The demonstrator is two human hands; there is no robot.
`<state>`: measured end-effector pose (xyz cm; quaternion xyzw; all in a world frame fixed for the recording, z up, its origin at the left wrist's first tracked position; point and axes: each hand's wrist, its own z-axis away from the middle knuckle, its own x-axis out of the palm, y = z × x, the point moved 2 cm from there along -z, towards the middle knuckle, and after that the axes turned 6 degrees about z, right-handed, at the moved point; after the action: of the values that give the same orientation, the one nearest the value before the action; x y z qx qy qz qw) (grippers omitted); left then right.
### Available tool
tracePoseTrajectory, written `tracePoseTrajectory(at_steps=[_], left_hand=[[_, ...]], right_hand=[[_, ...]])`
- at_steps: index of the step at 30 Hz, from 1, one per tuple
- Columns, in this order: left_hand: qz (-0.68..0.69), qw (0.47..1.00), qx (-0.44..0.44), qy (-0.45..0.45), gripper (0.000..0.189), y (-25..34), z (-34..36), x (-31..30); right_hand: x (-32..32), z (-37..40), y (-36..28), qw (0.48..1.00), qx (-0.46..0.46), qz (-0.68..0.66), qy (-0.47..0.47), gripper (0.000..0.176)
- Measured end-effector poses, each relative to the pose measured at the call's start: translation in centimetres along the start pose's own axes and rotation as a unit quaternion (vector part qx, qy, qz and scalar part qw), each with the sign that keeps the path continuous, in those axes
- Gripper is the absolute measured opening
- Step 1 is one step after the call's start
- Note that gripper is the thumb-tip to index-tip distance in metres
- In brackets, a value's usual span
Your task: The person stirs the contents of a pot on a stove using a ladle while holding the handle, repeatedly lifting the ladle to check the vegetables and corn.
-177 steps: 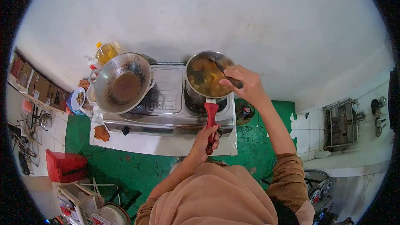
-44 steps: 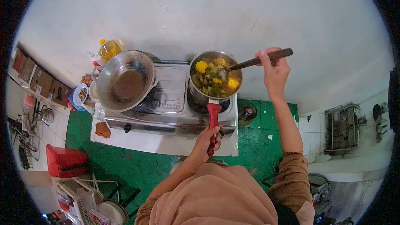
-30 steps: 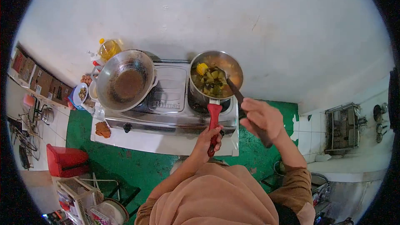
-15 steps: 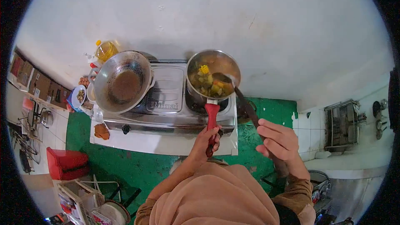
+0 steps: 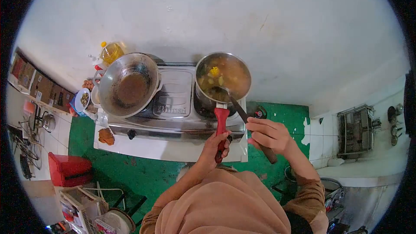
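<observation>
My left hand (image 5: 215, 147) is closed around the red handle (image 5: 221, 120) of a saucepan (image 5: 250, 78) on the right side of the stove. Inside the pan is a vegetable soup (image 5: 232, 74) with a yellow piece of corn (image 5: 214, 72) and green chunks in an orange-brown broth. Between the fingers of my right hand (image 5: 269, 136) is the dark handle of a ladle (image 5: 237, 105). It slants down into the near side of the soup, where its bowl is mostly under the broth.
A large, stained wok (image 5: 149, 71) sits on the left burner of the Rinnai stove (image 5: 173, 78). Behind it stands an oil bottle (image 5: 112, 53); left of it are eggs (image 5: 88, 84) and a small plate of food (image 5: 82, 99). A white wall (image 5: 216, 13) rises behind.
My right hand has moved left and slightly up, closer to the pan handle. The ladle's bowl has gone from mid-pan to the near side and sunk deeper. My left hand keeps its grip.
</observation>
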<state>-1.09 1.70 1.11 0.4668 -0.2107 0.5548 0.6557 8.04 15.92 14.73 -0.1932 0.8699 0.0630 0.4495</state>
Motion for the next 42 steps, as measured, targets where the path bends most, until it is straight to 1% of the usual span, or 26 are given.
tracePoseTrajectory(at_steps=[2,5,7,8,10,11,12,13,14,15,17,18,19,20,21,23,24,26,27,29,30,31,33,36,42], left_hand=[[0.000,1.000,0.003,-0.002,0.027,0.0,0.1,0.1],[0.011,1.000,0.000,-0.006,0.026,-0.1,0.0,0.0],[0.009,1.000,-0.004,-0.011,0.025,-0.2,-0.3,-0.2],[0.008,1.000,-0.004,-0.011,0.025,-0.3,-0.3,-0.2],[0.004,1.000,0.003,0.005,0.030,-0.4,-0.3,-0.3],[0.004,1.000,0.003,0.005,0.030,-0.3,-0.2,-0.2],[0.001,1.000,0.008,0.004,0.029,-0.2,-0.1,-0.1],[-0.002,1.000,0.012,0.003,0.029,-0.2,-0.1,0.0],[-0.002,1.000,0.011,0.002,0.029,-0.3,-0.2,-0.2],[-0.005,1.000,0.011,-0.006,0.029,-0.5,-0.5,-0.5],[-0.009,1.000,0.014,-0.012,0.029,-0.5,-0.5,-0.6],[-0.010,1.000,0.010,-0.004,0.029,-0.4,-0.3,-0.3],[-0.010,1.000,0.006,0.005,0.029,-0.3,-0.2,-0.2],[-0.010,1.000,0.006,0.005,0.029,-0.3,-0.2,-0.3],[-0.010,1.000,0.008,-0.003,0.030,-0.4,-0.4,-0.4],[-0.010,1.000,0.008,-0.013,0.030,-0.4,-0.4,-0.5],[0.002,1.000,0.004,-0.015,0.027,-0.4,-0.3,-0.5],[0.014,1.000,0.002,-0.017,0.024,-0.3,-0.1,-0.3],[0.013,1.000,0.002,-0.013,0.025,-0.2,0.0,-0.2],[0.013,1.000,0.004,-0.008,0.025,-0.2,0.0,-0.1],[0.015,1.000,0.005,-0.010,0.026,-0.2,0.0,-0.1],[0.017,1.000,0.006,-0.012,0.026,-0.2,0.0,-0.1],[0.019,1.000,0.008,-0.013,0.027,-0.3,-0.1,-0.2],[0.013,1.000,0.008,-0.009,0.028,-0.4,-0.3,-0.4],[0.003,1.000,0.007,-0.005,0.029,-0.4,-0.4,-0.3]], right_hand=[[0.8,-0.2,0.5,1.000,-0.001,-0.001,-0.007,0.029],[1.8,-0.4,1.4,1.000,0.025,-0.009,-0.007,0.028],[2.4,-0.2,2.2,0.999,0.043,-0.009,0.031,0.024],[2.6,0.0,2.6,0.999,0.043,-0.009,0.031,0.024],[2.7,0.8,3.8,0.995,0.099,0.010,0.016,0.025],[2.9,1.0,4.4,0.995,0.098,0.010,0.017,0.025],[2.8,1.3,5.3,0.982,0.160,-0.053,0.086,0.023],[2.7,1.5,6.1,0.957,0.219,-0.114,0.155,0.022],[2.7,1.5,6.7,0.925,0.281,-0.157,0.200,0.016],[2.3,1.2,7.1,0.926,0.281,-0.156,0.200,0.016],[1.0,0.6,7.9,0.873,0.379,-0.149,0.269,0.015],[0.3,-0.1,7.6,0.873,0.377,-0.150,0.269,0.015],[-0.5,-0.8,7.1,0.880,0.354,-0.144,0.281,0.015],[-1.1,-1.3,6.8,0.886,0.332,-0.137,0.293,0.016],[-1.4,-1.6,6.5,0.886,0.333,-0.136,0.293,0.016],[-1.5,-2.4,5.7,0.927,0.239,-0.103,0.270,0.018],[-1.2,-2.6,5.5,0.927,0.240,-0.101,0.270,0.018],[-0.5,-3.4,4.9,0.964,0.149,-0.051,0.213,0.020],[0.0,-3.5,4.9,0.964,0.148,-0.052,0.213,0.020],[1.4,-3.3,4.9,0.985,0.103,0.016,0.135,0.022],[1.9,-3.2,4.9,0.987,0.090,0.024,0.130,0.024],[2.0,-3.1,4.8,0.987,0.088,0.022,0.130,0.024],[2.1,-2.7,4.5,0.993,0.068,0.022,0.098,0.030],[1.8,-2.1,4.0,0.994,0.072,0.018,0.083,0.025],[-0.2,-1.6,2.3,0.996,0.076,0.035,0.026,0.025]])
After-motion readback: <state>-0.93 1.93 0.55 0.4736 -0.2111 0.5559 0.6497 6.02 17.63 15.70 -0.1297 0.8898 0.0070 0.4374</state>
